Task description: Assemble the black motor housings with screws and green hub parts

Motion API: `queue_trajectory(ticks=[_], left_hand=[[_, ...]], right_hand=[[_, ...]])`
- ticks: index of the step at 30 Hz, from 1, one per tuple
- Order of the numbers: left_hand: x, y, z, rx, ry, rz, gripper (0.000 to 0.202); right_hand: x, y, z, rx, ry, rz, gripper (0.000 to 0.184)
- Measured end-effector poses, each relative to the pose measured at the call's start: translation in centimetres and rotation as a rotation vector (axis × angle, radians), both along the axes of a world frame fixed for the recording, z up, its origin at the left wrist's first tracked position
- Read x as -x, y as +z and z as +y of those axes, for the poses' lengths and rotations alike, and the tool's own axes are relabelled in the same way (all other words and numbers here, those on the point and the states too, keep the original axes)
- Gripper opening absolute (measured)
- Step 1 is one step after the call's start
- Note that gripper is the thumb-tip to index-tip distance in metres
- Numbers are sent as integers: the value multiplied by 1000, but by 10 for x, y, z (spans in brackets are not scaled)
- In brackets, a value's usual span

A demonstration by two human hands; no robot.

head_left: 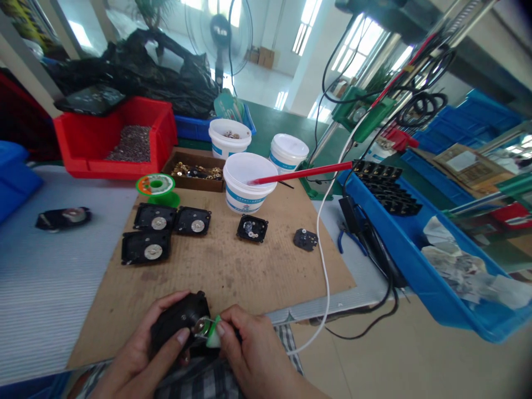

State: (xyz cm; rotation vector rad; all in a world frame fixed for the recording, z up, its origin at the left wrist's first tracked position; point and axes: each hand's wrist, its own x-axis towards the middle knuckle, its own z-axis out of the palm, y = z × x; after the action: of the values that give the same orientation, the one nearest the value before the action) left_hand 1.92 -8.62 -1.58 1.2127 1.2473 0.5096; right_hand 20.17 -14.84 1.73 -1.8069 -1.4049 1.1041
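Observation:
My left hand (143, 349) is wrapped around a black plastic housing (178, 318) at the near edge of the brown board (233, 271). My right hand (253, 349) pinches a small green and white part (213, 333) against a shiny metal piece on that housing. Farther out on the board lie three black square housings with metal discs (152, 235), another open housing (252, 228) and a small black part (305, 239). A white tub (248, 183) stands behind them with a red rod (305, 173) resting on its rim.
A red bin (89, 141) of small metal parts and a brown tray (195, 172) of brass pieces sit at the back, with two more white tubs (229, 137). A green solder spool (157, 185) is left of the tub. A blue tray (399, 244), cables and a white cord (322, 249) lie to the right.

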Motion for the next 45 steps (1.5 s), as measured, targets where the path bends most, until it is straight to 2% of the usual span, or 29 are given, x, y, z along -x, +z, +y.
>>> queue_trajectory(ticks=[5,13,22,26,30,35,45], left_hand=[[-3,4,-1,36,13,-17,58],[3,-2,2,68,-47,-19,61],[-5,8,0,-15,17,-4,54],[-8,12,-2,-5,73,-25,51],[-8,16,-1,53,23,-38,54],[-12,23,-6,25,89,-68,49],[-8,15,-5,85,34,-104,52]], right_hand=[[1,2,-1,11,-2,13,29],[0,0,-1,-7,14,-4,29],[1,3,-1,-12,18,-14,30],[0,1,-2,-4,14,0,30],[0,-1,-3,-13,31,8,31],[2,-8,-5,-40,-1,0,29],[3,-12,-4,-63,5,-2,30]])
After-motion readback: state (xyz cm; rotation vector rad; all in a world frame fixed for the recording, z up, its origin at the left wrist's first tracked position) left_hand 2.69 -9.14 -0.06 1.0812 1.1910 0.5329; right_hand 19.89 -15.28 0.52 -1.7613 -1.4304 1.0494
